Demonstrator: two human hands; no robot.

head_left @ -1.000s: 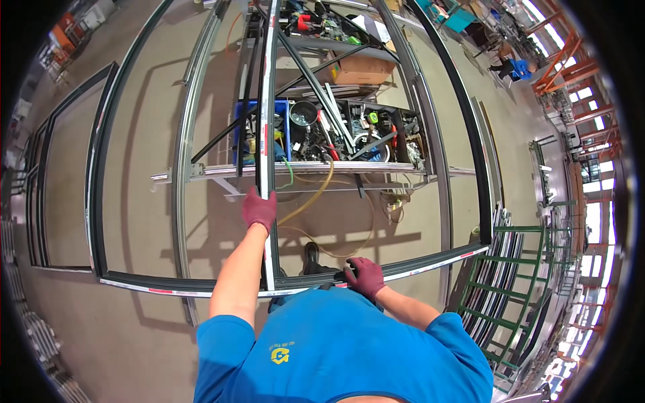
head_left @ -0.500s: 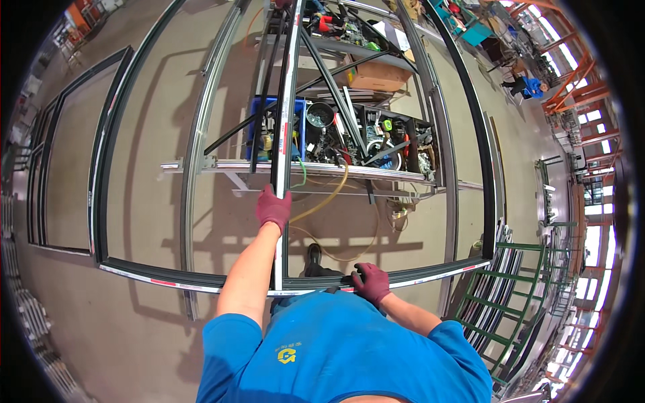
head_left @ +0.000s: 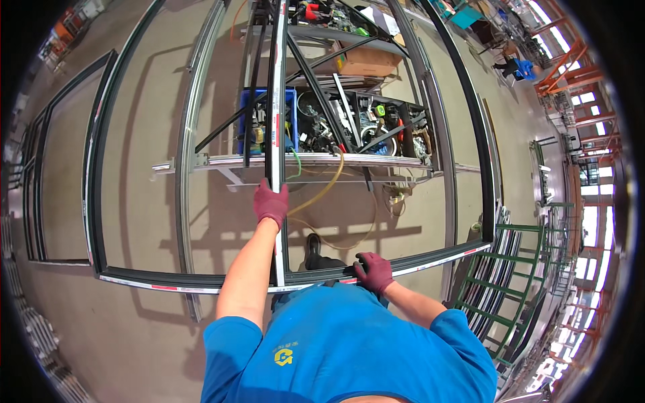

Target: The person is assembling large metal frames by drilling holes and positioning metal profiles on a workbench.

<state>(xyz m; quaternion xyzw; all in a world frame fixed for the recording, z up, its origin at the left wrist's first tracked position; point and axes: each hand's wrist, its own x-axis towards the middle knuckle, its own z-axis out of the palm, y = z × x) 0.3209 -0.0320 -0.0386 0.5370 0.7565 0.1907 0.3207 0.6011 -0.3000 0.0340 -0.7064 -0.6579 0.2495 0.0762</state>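
A large black metal window frame (head_left: pixel 168 280), with white and red protective tape along its edges, lies level in front of me. Its middle bar (head_left: pixel 277 101) runs away from me. My left hand (head_left: pixel 271 204), in a maroon glove, is closed around that bar with the arm stretched forward. On the near rail, close to my body, rests my right hand (head_left: pixel 373 271), gloved alike, its fingers curled over the rail. The underside of both grips is hidden. Neither hand holds a loose tool.
Silver support rails (head_left: pixel 191 134) run beneath the frame. Beyond them, a shelf holds a blue bin (head_left: pixel 291 127), tools, hardware and a cardboard box (head_left: pixel 369 62). A yellow hose (head_left: pixel 316 196) hangs down. At right stands a green rack (head_left: pixel 494 307) of profiles; a person (head_left: pixel 517 68) sits far right.
My view has shifted slightly, so the frame and shelf sit a little further left. Both hands keep their places on the frame.
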